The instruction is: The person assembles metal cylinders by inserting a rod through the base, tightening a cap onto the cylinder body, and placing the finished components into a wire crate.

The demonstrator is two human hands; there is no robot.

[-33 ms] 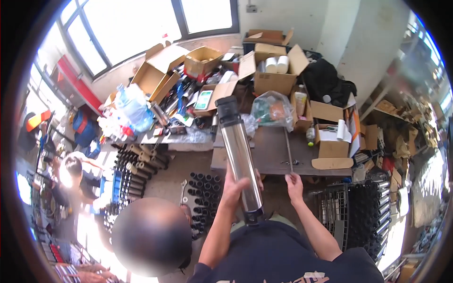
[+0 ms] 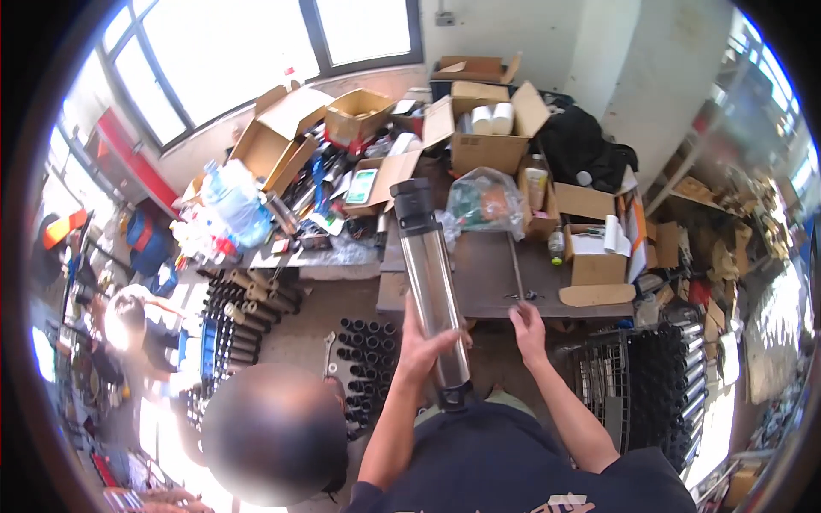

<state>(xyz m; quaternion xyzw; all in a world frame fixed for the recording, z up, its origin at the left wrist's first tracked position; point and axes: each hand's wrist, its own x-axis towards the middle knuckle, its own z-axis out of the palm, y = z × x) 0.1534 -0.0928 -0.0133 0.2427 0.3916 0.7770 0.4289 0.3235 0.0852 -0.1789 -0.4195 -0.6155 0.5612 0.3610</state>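
Note:
My left hand (image 2: 419,350) is wrapped round a long shiny metal cylinder (image 2: 430,278) with a black cap at each end. The cylinder stands steeply in front of my body, its top leaning a little left and its lower cap close to my shirt. To the right, my right hand (image 2: 528,335) pinches the near end of a thin metal rod (image 2: 516,267) at the front edge of the dark table (image 2: 479,265). The rod points away from me across the tabletop. Beside my right fingertips lie a few small dark parts (image 2: 528,295).
A clear plastic bag (image 2: 487,203) and open cardboard boxes (image 2: 489,154) crowd the table's back. Black tubes (image 2: 363,368) stand on the floor at left; a wire cage (image 2: 603,393) is at right. Close on my left is another person's head (image 2: 274,432); a second person (image 2: 141,329) is farther off.
The view has shifted slightly. My right hand has moved a little farther forward over the table edge with the rod. My left hand keeps its hold on the cylinder.

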